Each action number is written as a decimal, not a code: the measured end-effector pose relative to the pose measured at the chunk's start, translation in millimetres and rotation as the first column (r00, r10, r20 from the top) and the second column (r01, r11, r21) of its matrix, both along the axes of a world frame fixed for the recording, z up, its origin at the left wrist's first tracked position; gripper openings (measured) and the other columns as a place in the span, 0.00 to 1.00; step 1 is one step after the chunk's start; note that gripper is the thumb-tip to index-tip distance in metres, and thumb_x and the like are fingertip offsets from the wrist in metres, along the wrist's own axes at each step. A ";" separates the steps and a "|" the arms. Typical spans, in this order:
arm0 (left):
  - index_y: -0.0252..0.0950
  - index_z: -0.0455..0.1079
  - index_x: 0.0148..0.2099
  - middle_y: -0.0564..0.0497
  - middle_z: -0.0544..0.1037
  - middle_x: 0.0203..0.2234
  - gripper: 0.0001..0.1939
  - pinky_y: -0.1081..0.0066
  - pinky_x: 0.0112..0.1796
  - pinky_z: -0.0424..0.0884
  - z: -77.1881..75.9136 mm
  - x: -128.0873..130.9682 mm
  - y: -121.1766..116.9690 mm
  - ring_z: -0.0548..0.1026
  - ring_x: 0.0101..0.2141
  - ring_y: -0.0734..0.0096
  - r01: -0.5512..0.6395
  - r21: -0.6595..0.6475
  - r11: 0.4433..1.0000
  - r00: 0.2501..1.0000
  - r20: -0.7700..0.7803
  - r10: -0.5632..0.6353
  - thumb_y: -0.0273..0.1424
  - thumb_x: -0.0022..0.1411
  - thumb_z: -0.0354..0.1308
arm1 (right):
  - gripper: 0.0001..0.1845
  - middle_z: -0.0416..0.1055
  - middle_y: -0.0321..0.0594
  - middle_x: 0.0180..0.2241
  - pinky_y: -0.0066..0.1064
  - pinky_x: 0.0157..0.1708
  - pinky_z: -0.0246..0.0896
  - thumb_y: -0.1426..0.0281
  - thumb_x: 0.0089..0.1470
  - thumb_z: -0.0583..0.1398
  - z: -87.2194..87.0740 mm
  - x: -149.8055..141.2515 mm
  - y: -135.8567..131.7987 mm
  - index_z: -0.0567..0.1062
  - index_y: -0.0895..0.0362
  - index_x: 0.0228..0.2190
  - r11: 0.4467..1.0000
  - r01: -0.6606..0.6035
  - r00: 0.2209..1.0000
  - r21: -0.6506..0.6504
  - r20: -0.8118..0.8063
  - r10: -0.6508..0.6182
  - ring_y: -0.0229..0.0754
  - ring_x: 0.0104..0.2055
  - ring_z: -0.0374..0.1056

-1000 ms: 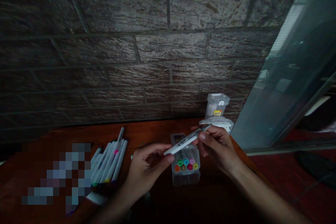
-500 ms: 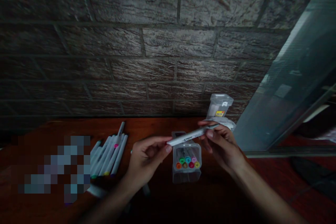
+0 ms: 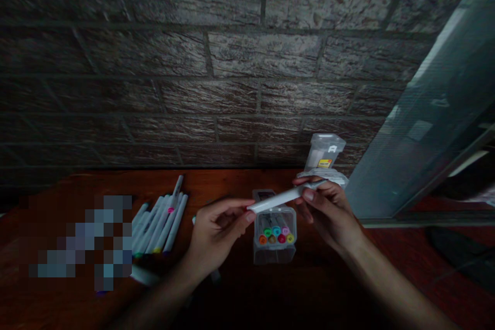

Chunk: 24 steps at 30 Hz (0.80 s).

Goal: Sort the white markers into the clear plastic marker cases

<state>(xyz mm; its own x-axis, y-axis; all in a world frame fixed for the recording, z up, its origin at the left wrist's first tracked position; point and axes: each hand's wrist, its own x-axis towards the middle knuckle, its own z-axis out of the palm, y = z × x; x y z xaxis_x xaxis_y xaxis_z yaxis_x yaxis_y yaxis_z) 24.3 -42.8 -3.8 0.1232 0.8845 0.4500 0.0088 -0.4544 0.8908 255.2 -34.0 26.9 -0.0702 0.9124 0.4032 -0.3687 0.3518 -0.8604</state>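
A white marker is held slantwise between my two hands, above the table. My left hand pinches its lower left end, where a bit of red shows. Fingers and thumb of my right hand close round its upper right end. Just below the marker stands a clear plastic case with several markers in it, their coloured round ends facing me. Left of my left hand, several white markers lie side by side, one with a pink band resting on top.
At the back right a clear container with a yellow label stands by more clear plastic pieces. Behind the wooden table rises a stone-block wall. A glass panel is on the right. Part of the left side is pixelated.
The marker has been turned about its length: its dark print showed before and a plain white side shows now. Both hands keep their hold. The view has shifted slightly.
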 end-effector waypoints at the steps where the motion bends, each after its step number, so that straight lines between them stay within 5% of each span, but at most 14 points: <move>1: 0.34 0.83 0.44 0.54 0.78 0.19 0.08 0.78 0.20 0.68 0.3 0.1 -0.1 0.71 0.18 0.77 0.000 -0.007 1.000 1.000 0.006 0.000 0.29 0.62 0.66 | 0.07 0.82 0.39 0.29 0.25 0.15 0.56 0.63 0.51 0.74 0.8 0.5 -0.1 0.86 0.53 0.31 1.000 -0.006 1.000 0.014 0.001 0.006 0.30 0.16 0.62; 9: 0.34 0.82 0.44 0.53 0.78 0.22 0.08 0.78 0.21 0.68 -0.6 -0.4 0.0 0.71 0.20 0.77 -0.017 0.022 1.000 0.999 0.033 0.017 0.28 0.62 0.66 | 0.11 0.79 0.37 0.25 0.24 0.15 0.59 0.68 0.52 0.74 -3.6 16.2 -2.1 0.87 0.50 0.39 0.990 -0.047 0.991 0.134 0.127 0.030 0.33 0.16 0.65; 18: 0.36 0.80 0.45 0.58 0.73 0.20 0.07 0.79 0.20 0.67 -0.2 -1.2 0.7 0.71 0.19 0.79 -0.085 0.084 0.993 0.993 0.088 0.077 0.25 0.65 0.65 | 0.16 0.80 0.35 0.25 0.24 0.15 0.62 0.79 0.48 0.71 7.4 16.8 -11.6 0.88 0.48 0.38 0.931 0.038 0.917 0.363 0.358 -0.177 0.35 0.18 0.67; 24: 0.39 0.81 0.41 0.51 0.82 0.38 0.09 0.80 0.25 0.74 0.5 -3.7 1.4 0.76 0.25 0.80 -0.205 0.354 0.912 0.978 0.055 0.199 0.20 0.62 0.68 | 0.16 0.81 0.36 0.26 0.22 0.16 0.65 0.73 0.50 0.73 3.6 12.8 -6.9 0.87 0.48 0.42 0.962 0.032 0.951 0.270 0.288 -0.112 0.33 0.18 0.69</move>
<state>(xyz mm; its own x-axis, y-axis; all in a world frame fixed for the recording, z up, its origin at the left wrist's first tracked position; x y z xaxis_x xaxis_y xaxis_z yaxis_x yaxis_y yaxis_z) 20.5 -41.4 -3.3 -0.0521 0.6707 0.7399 0.1199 -0.7314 0.6714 268.0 -40.9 30.4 -0.1618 0.7861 0.5966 -0.0751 0.5930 -0.8017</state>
